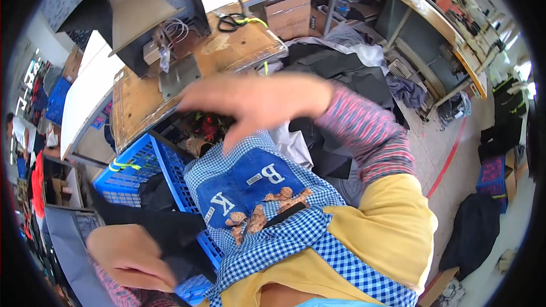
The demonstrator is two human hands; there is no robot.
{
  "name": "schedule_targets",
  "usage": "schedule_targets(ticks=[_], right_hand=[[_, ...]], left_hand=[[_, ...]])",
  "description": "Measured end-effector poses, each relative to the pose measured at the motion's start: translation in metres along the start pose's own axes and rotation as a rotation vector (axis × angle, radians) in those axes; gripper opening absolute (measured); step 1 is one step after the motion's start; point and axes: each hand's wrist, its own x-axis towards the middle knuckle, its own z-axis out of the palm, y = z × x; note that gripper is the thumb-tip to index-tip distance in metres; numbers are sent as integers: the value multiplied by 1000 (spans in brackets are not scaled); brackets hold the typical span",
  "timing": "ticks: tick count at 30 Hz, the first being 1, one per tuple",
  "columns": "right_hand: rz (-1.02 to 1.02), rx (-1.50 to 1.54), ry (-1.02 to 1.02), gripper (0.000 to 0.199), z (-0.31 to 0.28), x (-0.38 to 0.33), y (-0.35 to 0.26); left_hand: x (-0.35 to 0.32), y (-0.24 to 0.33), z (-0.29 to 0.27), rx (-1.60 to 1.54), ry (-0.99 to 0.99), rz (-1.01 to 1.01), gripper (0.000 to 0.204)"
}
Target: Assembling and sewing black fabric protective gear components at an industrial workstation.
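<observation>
At the lower left, my left hand [133,256] is closed on a piece of black cloth [179,233], which hangs over the blue crate beside me. Motion blurs both hand and cloth. My right hand [264,99] reaches across in front of me, also blurred. Its fingers stretch left toward the edge of the wooden machine table [133,105], with the thumb apart, and I see nothing in it. On that table stands a machine with a tan housing [139,14] and a metal plate [181,77] at its base. Black-handled scissors [232,21] lie toward the back.
A blue plastic crate [176,173] with dark cloth inside stands left of my lap, below the table. Dark fabric [335,71] is heaped on the floor beyond my right arm. A cardboard box [289,17] sits under the back bench. Far right, a person [452,0] is at another table.
</observation>
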Motion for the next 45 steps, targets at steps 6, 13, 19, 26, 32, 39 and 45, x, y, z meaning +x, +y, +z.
schedule_targets(ticks=[6,13,19,26,32,39,45], right_hand=[[-68,262,-5,78,58,38,-73],[467,-50,92,36,48,-20,-65],[629,740,513,30,24,-16,-45],[733,1299,893,32,92,19,-10],[665,159,639,26,97,-8,34],[456,-91,470,30,62,18,107],[740,338,-12,37,70,44,150]], left_hand=[[115,-41,-30,-287,-190,451,14],[112,-80,-6,-308,1282,108,48],[94,-47,1,-179,1079,-357,48],[47,-53,-63,420,1242,-730,29],[9,-114,-51,508,1161,-717,32],[-4,-134,-59,523,1172,-764,35],[-8,-132,-69,613,1206,-751,42]])
